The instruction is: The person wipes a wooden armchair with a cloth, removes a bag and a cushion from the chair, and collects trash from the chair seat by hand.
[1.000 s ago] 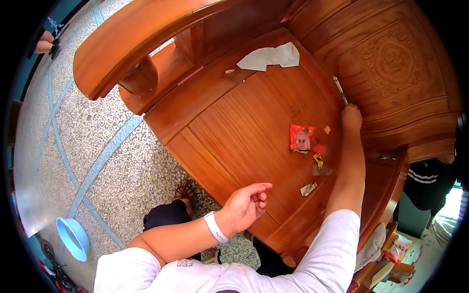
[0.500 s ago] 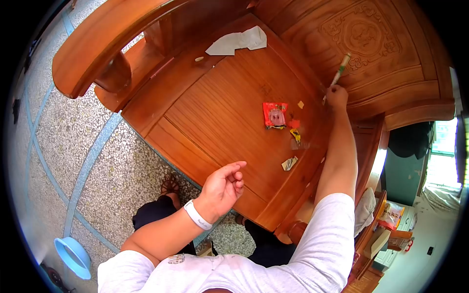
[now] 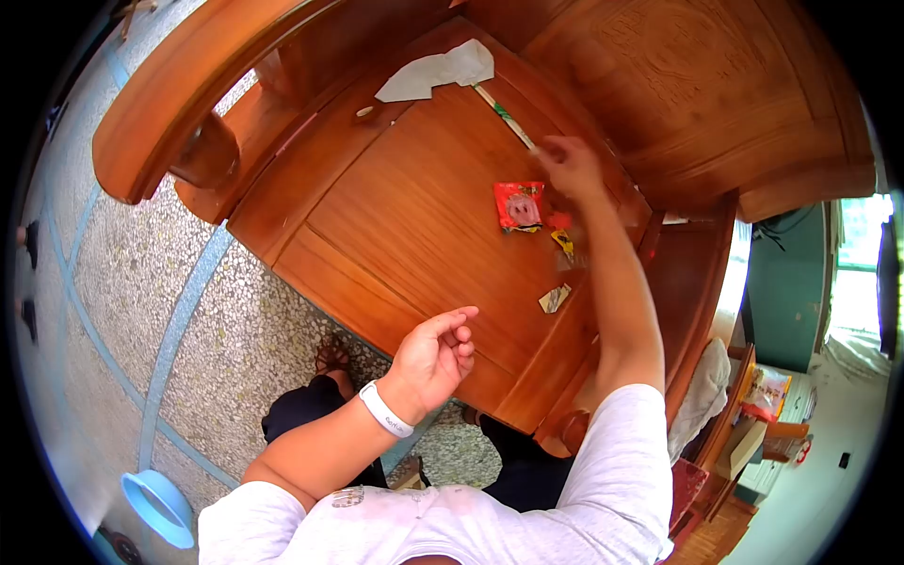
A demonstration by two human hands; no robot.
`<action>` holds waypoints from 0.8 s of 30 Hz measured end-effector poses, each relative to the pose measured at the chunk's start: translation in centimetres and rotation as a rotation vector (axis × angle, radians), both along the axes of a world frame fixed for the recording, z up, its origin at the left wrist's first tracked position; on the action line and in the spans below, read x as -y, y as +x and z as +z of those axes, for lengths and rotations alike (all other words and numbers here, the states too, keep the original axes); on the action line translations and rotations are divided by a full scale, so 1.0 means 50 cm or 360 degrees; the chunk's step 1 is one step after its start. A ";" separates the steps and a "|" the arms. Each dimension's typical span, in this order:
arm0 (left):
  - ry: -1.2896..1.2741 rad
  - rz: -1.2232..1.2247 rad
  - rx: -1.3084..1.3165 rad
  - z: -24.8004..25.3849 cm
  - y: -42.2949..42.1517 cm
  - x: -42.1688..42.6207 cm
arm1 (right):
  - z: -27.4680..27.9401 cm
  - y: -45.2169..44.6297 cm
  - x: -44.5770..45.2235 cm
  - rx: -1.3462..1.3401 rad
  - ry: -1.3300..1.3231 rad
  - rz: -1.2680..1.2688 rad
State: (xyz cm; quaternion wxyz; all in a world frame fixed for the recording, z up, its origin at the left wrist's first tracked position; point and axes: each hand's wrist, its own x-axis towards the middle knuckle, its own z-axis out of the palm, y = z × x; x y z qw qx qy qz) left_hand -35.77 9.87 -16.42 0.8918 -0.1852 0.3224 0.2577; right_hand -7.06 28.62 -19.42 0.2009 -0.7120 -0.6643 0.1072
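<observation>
My right hand reaches over the back of the wooden seat, its fingers closed at the near end of a thin white stick with a green band; the hand is a little blurred. The stick's far end meets a crumpled white paper. Below my right hand lie a red snack packet, a small yellow-and-black wrapper and a pale printed scrap. My left hand hovers palm up over the seat's front edge, holding nothing, index finger out and the other fingers loosely bent.
A carved wooden backrest rises behind the seat, with a thick curved armrest at the left. A small pale bit lies near the paper. On the speckled floor stands a blue basin. A cloth hangs at the right.
My right hand has moved left from beside the backrest to above the seat, bringing the stick down toward the white paper. The view has shifted slightly; my left hand keeps its pose.
</observation>
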 end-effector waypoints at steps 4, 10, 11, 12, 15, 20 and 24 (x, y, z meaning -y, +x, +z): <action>0.0039 0.0009 -0.0008 0.003 -0.001 0.001 | -0.043 -0.084 0.013 0.0306 0.0097 0.0088; 0.0017 0.0012 0.0064 0.010 -0.005 0.016 | 0.003 -0.024 0.046 0.0198 0.0835 -0.0093; 0.0012 0.0005 0.0067 0.012 -0.004 0.017 | 0.016 0.006 0.067 0.0237 0.0829 -0.0310; 0.0017 0.0010 0.0068 0.015 -0.003 0.016 | 0.004 0.060 0.089 0.0421 0.0914 -0.0451; 0.0026 0.0002 0.0087 0.021 -0.002 0.015 | -0.033 0.169 0.190 0.0365 0.1107 -0.0677; 0.0022 -0.0009 0.0102 0.021 -0.006 0.019 | -0.044 0.176 0.292 0.0737 0.0012 -0.1392; 0.0044 -0.0001 0.0114 0.026 -0.014 0.027 | -0.017 0.072 0.279 0.0219 -0.0191 -0.1399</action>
